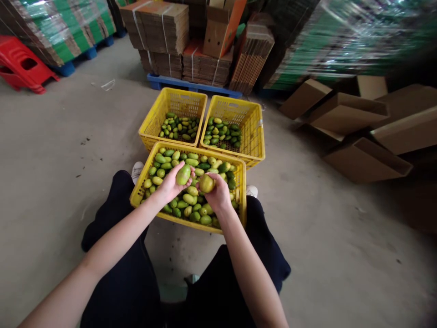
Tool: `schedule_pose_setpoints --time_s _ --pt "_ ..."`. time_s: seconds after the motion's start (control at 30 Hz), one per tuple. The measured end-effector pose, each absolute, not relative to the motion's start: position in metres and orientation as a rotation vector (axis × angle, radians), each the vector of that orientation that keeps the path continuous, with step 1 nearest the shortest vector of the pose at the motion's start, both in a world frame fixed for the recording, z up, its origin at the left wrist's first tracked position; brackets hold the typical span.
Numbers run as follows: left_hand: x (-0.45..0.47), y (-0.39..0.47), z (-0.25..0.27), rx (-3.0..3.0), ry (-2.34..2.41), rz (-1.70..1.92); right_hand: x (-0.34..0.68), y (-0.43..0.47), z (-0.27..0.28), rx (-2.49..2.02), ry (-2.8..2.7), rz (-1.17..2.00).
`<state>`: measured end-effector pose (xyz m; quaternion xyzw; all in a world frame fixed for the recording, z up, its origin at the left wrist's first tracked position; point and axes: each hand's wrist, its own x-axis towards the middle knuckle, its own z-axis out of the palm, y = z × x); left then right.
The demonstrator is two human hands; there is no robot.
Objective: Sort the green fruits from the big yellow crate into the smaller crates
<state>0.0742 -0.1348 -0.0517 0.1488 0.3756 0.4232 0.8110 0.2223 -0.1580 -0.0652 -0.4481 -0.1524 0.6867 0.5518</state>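
Observation:
My left hand (170, 184) is closed around a green lemon (183, 175), which faces up in the fingers. A yellower lemon (206, 183) is gripped in my right hand (219, 195), a little to the right and slightly nearer to me. Both hands are above a yellow plastic crate (242, 193) holding many green and yellowish lemons (188, 199). Beyond it, side by side, stand a left rear crate (147, 132) and a right rear crate (256, 132), each with a lower layer of mostly green lemons. My forearms and hands hide part of the near crate's fruit.
Bundled flat cardboard (160, 27) is stacked on a blue pallet (194, 85) behind the crates. Open cardboard boxes (348, 111) lie at right. A red plastic stool (25, 64) stands at far left. Wrapped pallet loads (358, 36) are at the back. My legs flank the near crate.

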Motion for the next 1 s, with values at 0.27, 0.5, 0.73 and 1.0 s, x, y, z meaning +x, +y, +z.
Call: schedule_pose_setpoints --time_s 0.27,0.5,0.73,1.0 --pt "0.075 -0.133 -0.047 0.200 0.918 0.904 0.227 -0.156 -0.061 -1.109 -0.313 1.730" --pt "0.072 -0.134 -0.042 0.184 0.910 0.834 0.228 -0.157 -0.061 -1.020 -0.325 1.851" --pt "0.074 -0.134 -0.047 0.254 0.813 0.848 0.228 -0.159 -0.054 -1.032 -0.419 1.821" --pt "0.071 -0.142 -0.049 0.685 0.789 0.803 0.219 -0.170 -0.049 -1.063 -0.748 1.595"
